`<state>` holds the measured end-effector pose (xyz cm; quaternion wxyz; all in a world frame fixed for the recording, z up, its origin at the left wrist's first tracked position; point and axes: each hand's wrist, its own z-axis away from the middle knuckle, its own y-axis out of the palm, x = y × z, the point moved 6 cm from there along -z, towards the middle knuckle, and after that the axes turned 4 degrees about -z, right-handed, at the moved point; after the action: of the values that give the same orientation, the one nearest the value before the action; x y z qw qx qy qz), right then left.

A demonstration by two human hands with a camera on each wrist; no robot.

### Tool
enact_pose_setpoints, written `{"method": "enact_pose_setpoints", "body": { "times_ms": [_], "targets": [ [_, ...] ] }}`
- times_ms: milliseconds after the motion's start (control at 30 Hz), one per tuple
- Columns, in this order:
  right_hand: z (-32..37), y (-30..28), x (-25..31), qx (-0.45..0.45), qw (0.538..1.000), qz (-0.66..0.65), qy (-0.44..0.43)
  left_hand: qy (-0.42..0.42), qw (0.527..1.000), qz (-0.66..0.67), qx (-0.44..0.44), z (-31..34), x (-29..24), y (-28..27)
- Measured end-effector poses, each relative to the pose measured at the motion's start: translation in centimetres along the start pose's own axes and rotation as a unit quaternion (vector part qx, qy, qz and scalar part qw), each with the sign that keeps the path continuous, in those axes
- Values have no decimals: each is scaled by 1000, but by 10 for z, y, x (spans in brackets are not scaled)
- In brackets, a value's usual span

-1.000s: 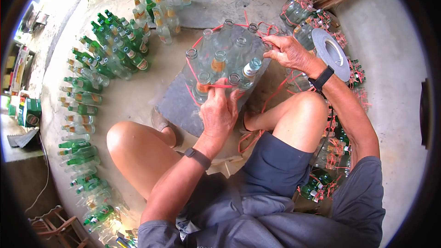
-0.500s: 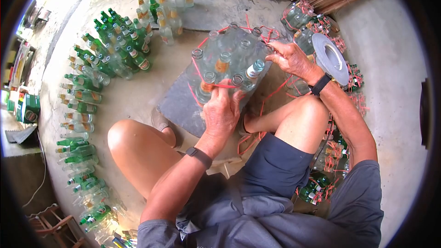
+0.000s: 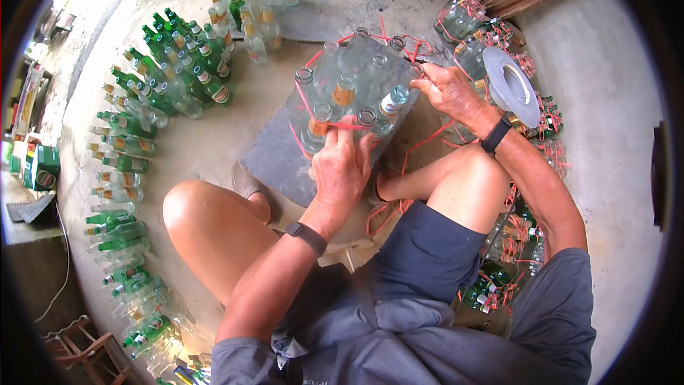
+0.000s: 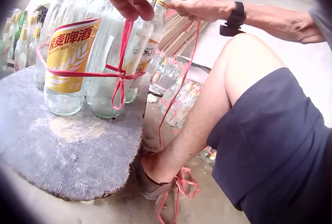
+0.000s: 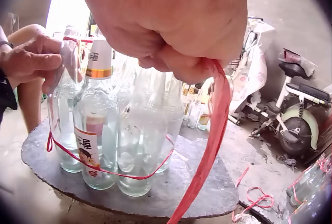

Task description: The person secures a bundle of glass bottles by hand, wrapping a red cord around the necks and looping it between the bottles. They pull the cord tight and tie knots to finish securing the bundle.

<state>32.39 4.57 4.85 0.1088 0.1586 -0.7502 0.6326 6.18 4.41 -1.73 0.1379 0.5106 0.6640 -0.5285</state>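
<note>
Several clear glass bottles (image 3: pixel 343 93) stand upright in a tight cluster on a dark slab (image 4: pixel 67 151). Red strap (image 4: pixel 67 73) circles them low down, with a knot and loop on the near side. At the near bottle necks, the left hand (image 3: pixel 342 171) pinches the strap rising from that knot; its fingers (image 4: pixel 136 10) hang over the bottles. The right hand (image 3: pixel 452 93) holds the strap beside the cluster's right edge, and a long length (image 5: pixel 210 156) drops from its curled fingers. Another strap line crosses around the bottle necks in the head view.
Rows of green and clear bottles (image 3: pixel 189 64) curve along the floor at left. Strapped bundles (image 3: pixel 463 18) line the right, beside a round grey-white object (image 3: pixel 511 85). Bent knees flank the slab (image 3: pixel 278 157). A scooter (image 5: pixel 298 115) stands behind.
The right hand has drawn back slightly from the bottle at the cluster's right edge. The left hand stays at the near necks, and both keep their hold on the strap.
</note>
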Motion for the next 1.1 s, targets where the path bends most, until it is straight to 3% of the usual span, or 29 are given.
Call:
{"method": "enact_pose_setpoints", "body": {
  "times_ms": [233, 633, 933, 1100],
  "targets": [
    [8, 8, 11, -53, 996, 70, 31, -12, 1000, 15, 6, 0, 1, -1],
    [20, 24, 25, -35, 974, 221, 19, -7, 1000, 31, -1, 0, 4, -1],
    [38, 34, 60, 5, 978, 207, 33, -7, 999, 36, 3, -1, 4, -3],
    [48, 37, 77, -18, 985, 167, 34, 16, 1000, 14, -1, -2, 3, -2]
  ]
}}
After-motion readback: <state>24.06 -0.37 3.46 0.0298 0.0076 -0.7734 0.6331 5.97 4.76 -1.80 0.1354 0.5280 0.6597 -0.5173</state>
